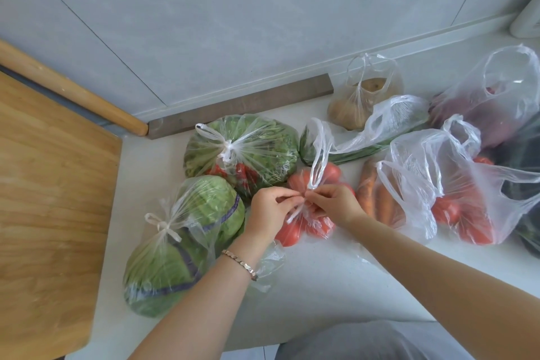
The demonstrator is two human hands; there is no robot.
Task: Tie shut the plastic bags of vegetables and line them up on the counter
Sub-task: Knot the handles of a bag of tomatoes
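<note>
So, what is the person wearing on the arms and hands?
Both forearms are bare, with no sleeves in view. The left wrist carries a thin metal bracelet of small links. The left hand and right hand wear no gloves, and no rings can be seen.

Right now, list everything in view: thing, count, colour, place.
cabbage bag: one, green, knotted, front left on the counter
leafy greens bag: one, green with some red, knotted, behind the cabbage bag
tomato bag: one, red, centre, being tied
cucumber bag: one, dark green, untied, behind the tomato bag
potato bag: one, brown, back by the wall
carrot and tomato bag: one, orange and red, untied, right of centre
purple produce bag: one, purple, untied, far right
counter: one, white
wooden board: one, tan, left
rolling pin: one, tan, behind the board
bracelet: one, metallic, left wrist
hands: left and right, both pinching the tomato bag's handles
</note>
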